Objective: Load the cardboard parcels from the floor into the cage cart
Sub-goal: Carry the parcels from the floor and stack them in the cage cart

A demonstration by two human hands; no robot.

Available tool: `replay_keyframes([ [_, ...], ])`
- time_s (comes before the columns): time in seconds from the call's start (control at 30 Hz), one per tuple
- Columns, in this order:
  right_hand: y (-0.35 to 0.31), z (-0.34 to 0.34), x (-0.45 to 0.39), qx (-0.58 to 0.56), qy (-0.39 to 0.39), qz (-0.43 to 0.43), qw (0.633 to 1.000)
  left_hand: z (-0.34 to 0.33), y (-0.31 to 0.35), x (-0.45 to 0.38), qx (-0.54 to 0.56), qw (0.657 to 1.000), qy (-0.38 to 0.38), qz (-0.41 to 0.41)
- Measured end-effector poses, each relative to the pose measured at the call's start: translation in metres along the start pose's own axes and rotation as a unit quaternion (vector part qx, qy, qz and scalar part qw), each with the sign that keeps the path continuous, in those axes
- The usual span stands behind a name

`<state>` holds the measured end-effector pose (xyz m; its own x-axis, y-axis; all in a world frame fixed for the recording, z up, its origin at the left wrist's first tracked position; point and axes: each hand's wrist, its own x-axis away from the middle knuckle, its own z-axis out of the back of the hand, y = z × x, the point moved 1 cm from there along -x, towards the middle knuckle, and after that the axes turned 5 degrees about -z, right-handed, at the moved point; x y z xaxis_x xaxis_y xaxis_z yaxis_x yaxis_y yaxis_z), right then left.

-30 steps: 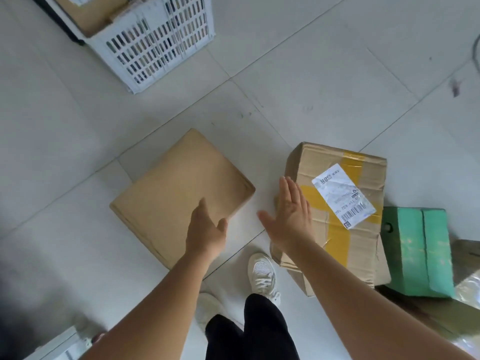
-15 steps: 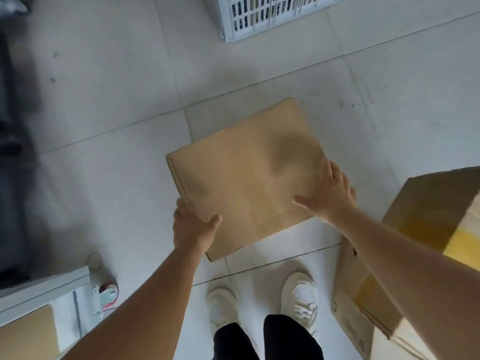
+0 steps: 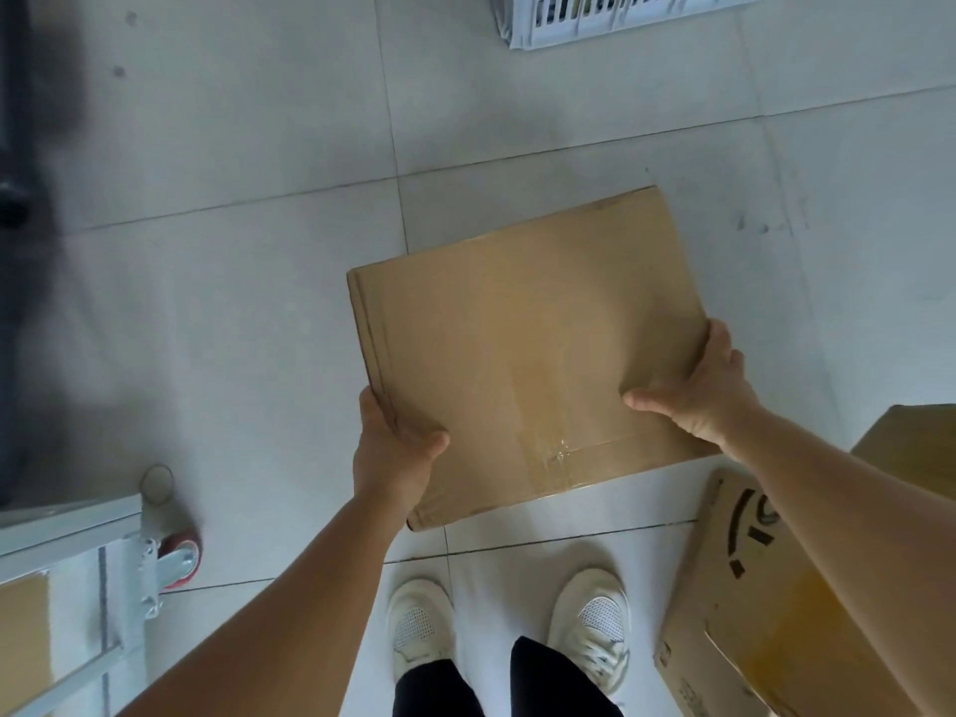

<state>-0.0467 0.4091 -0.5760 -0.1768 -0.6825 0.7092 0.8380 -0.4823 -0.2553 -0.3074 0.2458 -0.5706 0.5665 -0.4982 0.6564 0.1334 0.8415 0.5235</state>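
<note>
Change: a second ago both hands were only reaching, the right one flat over the taped parcel — now both are clamped on the flat parcel (image 3: 522, 349).
Left hand (image 3: 393, 452): grips the near left corner, thumb on top, fingers tucked out of sight below the edge.
Right hand (image 3: 693, 385): grips the right edge, thumb laid across the top face, fingers wrapped round the side.
Parcel: held out in front of the person above the tiled floor (image 3: 233, 302), top face towards the camera; whether it is fully clear of the tiles I cannot tell for sure, though it looks lifted.
Cage cart (image 3: 67, 561): its grey frame and a red castor (image 3: 176, 556) sit at lower left, just beside the left forearm — the view has swung towards it.
Waiting: the taped parcel (image 3: 765, 602) stands on the floor at the right, beside the right forearm.
Also in shot: white shoes (image 3: 419, 623) below the parcel, a white slotted crate (image 3: 621, 18) at the top edge.
Meaning: pick-up looks done, and the carry to the left into the cart comes next; at least one more parcel stays to load.
</note>
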Motion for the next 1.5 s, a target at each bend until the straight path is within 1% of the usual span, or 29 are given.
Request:
replay_keyframes([
  [0.2,-0.012,0.026,0.049,-0.034,0.003,0.012,0.999,0.043,0.028,0.034,0.011,1.0,0.004,-0.012],
  [0.33,-0.038,0.062,0.099,-0.07,0.013,0.022,0.997,0.09,0.063,0.065,0.022,0.999,0.015,-0.023],
  [0.5,-0.077,0.115,0.177,-0.089,0.032,0.052,0.994,0.157,0.11,0.115,0.04,0.997,0.038,-0.045],
  [0.67,-0.115,0.168,0.255,-0.081,0.06,0.091,0.991,0.225,0.143,0.179,0.084,0.992,0.071,-0.069],
  [0.83,-0.164,0.212,0.319,-0.062,0.064,0.129,0.988,0.289,0.175,0.235,0.121,0.981,0.116,-0.098],
  [1.0,-0.215,0.253,0.378,-0.073,0.058,0.197,0.976,0.346,0.203,0.286,0.167,0.961,0.178,-0.132],
  [1.17,-0.261,0.29,0.44,-0.075,0.059,0.275,0.957,0.398,0.222,0.344,0.215,0.931,0.249,-0.156],
  [1.33,-0.3,0.314,0.508,-0.094,0.05,0.371,0.922,0.451,0.224,0.406,0.226,0.899,0.33,-0.177],
  [1.5,-0.329,0.319,0.577,-0.099,0.026,0.453,0.886,0.505,0.212,0.466,0.24,0.863,0.4,-0.194],
])
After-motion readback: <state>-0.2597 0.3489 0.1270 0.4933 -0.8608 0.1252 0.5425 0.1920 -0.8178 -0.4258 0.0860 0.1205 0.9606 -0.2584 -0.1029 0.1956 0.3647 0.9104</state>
